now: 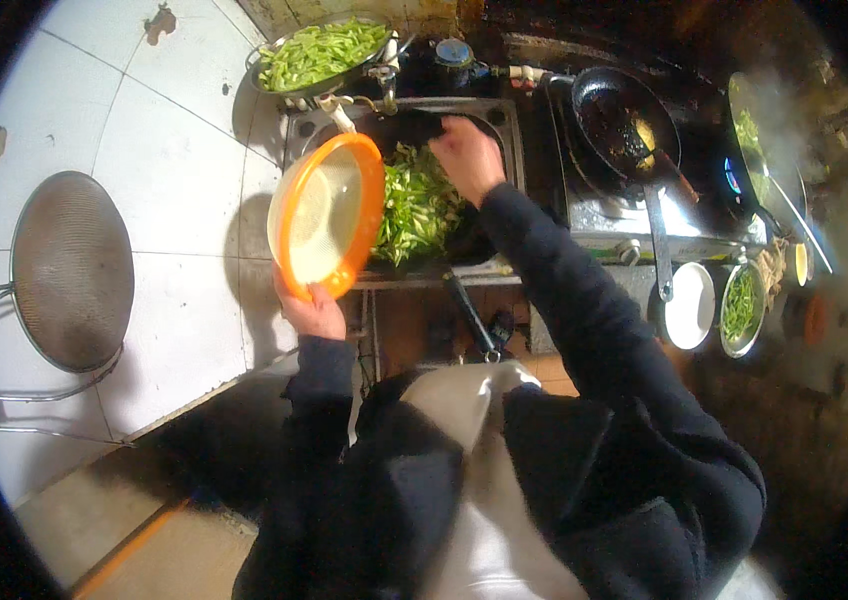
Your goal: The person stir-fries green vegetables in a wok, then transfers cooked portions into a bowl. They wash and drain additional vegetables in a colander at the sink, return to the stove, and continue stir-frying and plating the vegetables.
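My left hand (313,311) grips the lower rim of a plastic sieve with an orange rim (370,217). The sieve is tilted on its side, and its pale mesh looks bare apart from a few small bits near the rim. Chopped green vegetables (412,214) fill much of a dark pan just right of it. That pan's black handle (471,315) points toward me. Over the pan's far right part is my right hand (469,156), fingers curled in. Blur hides whether anything is between those fingers.
A pot of green beans (322,56) stands at the back left. A frying pan (600,112) with a wooden-handled spatula sits on the right stove. Beyond it a flame (731,176) burns under a steaming wok. A white bowl (689,306) stands front right; a large strainer (75,270) hangs left.
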`<action>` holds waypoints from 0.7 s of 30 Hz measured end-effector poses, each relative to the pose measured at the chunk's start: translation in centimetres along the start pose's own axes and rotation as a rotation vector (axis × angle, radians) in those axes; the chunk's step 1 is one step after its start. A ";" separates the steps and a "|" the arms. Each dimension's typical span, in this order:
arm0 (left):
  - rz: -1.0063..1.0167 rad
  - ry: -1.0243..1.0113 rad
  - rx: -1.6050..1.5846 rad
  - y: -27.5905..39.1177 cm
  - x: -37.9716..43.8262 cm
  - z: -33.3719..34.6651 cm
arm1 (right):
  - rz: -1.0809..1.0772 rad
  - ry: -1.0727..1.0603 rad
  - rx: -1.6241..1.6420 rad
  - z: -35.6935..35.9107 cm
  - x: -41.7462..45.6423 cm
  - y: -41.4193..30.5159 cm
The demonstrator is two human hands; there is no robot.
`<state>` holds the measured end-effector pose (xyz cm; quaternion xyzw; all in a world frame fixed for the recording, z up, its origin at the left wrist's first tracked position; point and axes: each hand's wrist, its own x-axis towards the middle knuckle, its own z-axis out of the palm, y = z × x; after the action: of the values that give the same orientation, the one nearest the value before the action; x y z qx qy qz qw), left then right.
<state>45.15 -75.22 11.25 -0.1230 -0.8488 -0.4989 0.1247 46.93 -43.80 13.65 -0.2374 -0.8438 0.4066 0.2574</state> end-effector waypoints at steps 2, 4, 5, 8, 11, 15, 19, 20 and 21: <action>-0.216 -0.028 -0.270 -1.0 -0.8 -0.4 | -0.003 0.053 -0.002 1.6 5.4 -1.5; -0.264 -0.090 -0.382 -2.9 -1.1 -0.6 | -0.100 0.066 -0.100 3.5 9.3 -2.3; -0.291 -0.126 -0.423 -4.0 -1.3 -1.1 | -0.126 0.011 -0.179 4.0 10.6 -3.1; -0.407 -0.144 -0.571 -3.5 -1.5 -1.8 | -0.114 0.012 -0.227 6.0 12.2 -2.8; -0.513 -0.140 -0.645 -3.8 -2.0 -2.5 | -0.202 -0.010 -0.332 6.6 12.5 -2.3; -0.646 -0.164 -0.686 -3.4 -1.8 -2.7 | -0.460 -0.076 -0.414 4.5 12.4 -1.3; -0.820 -0.312 -0.653 -2.9 -0.2 -2.7 | -0.087 0.076 -0.021 3.5 8.4 -0.7; -0.909 -0.267 -0.795 -1.9 0.0 -2.4 | -0.019 -0.001 -0.005 2.5 6.3 -0.6; -0.943 -0.265 -0.817 -2.0 0.2 -2.2 | 0.043 -0.085 0.014 1.4 3.8 -0.6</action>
<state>44.46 -78.10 10.70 0.1658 -0.5613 -0.7641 -0.2713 43.09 -42.64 14.29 -0.2361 -0.8459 0.4277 0.2140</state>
